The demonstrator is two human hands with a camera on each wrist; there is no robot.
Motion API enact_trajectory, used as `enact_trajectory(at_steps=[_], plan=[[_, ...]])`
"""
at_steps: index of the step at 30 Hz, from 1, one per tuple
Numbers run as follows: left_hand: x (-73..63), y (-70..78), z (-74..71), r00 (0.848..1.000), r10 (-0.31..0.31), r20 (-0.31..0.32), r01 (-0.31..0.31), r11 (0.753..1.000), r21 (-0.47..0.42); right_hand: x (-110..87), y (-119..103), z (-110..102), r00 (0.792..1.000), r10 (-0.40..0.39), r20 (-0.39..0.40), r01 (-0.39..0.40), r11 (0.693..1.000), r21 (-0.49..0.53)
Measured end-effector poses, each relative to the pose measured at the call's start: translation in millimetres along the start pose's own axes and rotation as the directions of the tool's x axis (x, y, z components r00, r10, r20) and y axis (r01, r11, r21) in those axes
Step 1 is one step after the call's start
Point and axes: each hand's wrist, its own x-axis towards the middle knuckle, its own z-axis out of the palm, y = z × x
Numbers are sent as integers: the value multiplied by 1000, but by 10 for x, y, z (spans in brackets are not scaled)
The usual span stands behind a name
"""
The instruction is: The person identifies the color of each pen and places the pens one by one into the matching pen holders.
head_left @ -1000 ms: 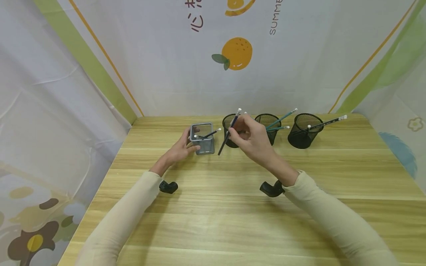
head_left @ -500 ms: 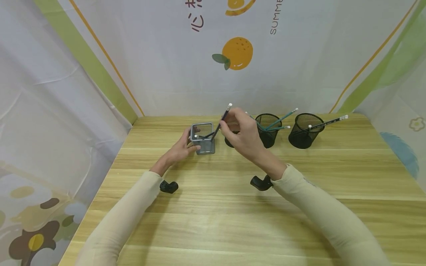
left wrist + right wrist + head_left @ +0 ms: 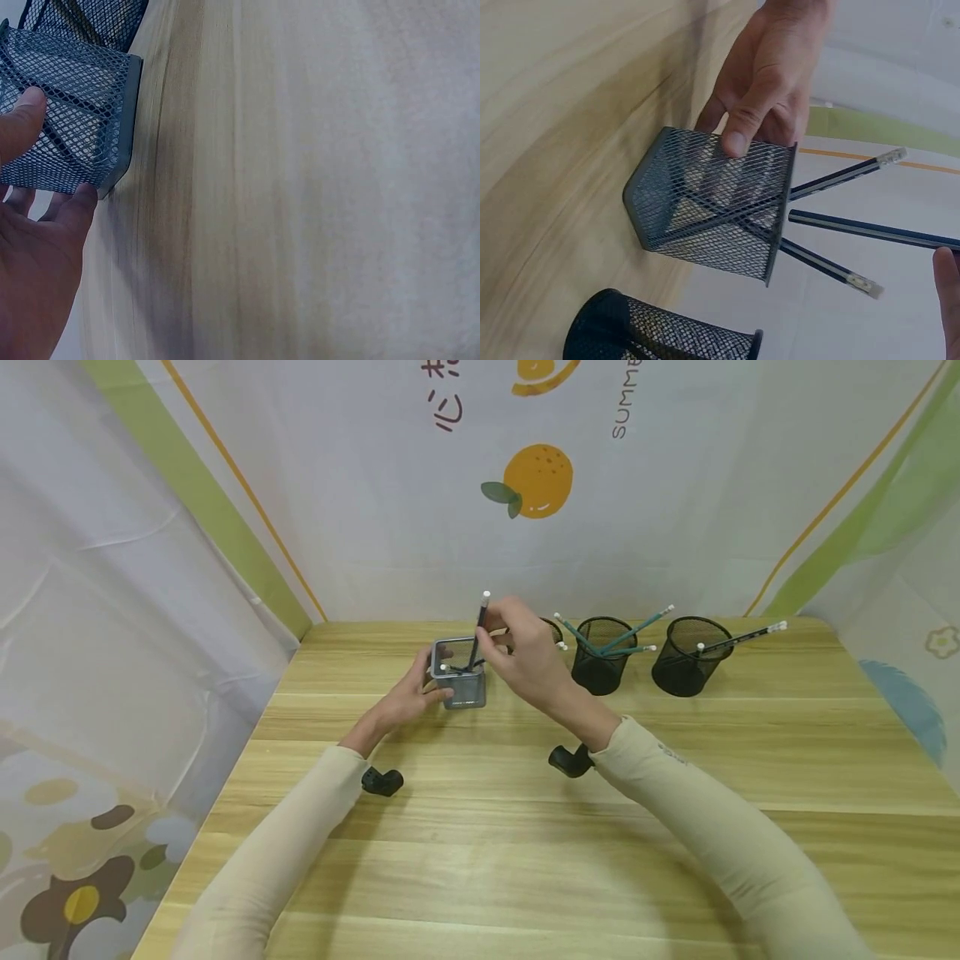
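Observation:
My left hand (image 3: 408,697) holds a grey square mesh pencil holder (image 3: 465,693) from its left side, thumb on the near wall and fingers around the far side. In the right wrist view, two dark pencils with white erasers lean crossed inside that holder (image 3: 720,202). My right hand (image 3: 528,652) pinches another dark pencil (image 3: 477,631), eraser end up, over the holder's opening. The right wrist view puts the lower end of this pencil (image 3: 870,229) just outside the rim, between the two leaning pencils. Only a fingertip of the right hand shows there.
Right of the square holder stands a round black mesh holder (image 3: 555,628), partly hidden behind my right hand. Another round holder (image 3: 597,677) bears several green pencils. The rightmost round holder (image 3: 678,675) has dark pencils. A patterned cloth (image 3: 397,527) hangs behind the wooden table (image 3: 480,860).
My right hand has moved left with the pencil, from in front of the nearest round holder to above the square holder, and the pencil is now more upright. The left hand has stayed put.

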Motion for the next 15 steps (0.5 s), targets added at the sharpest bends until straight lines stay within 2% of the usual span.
enact_trajectory(at_steps=[15], plan=[[-3,1,-6,1000,6,7,-6,1000,0,-99,51,147,990,39,138,-23,994,-111]])
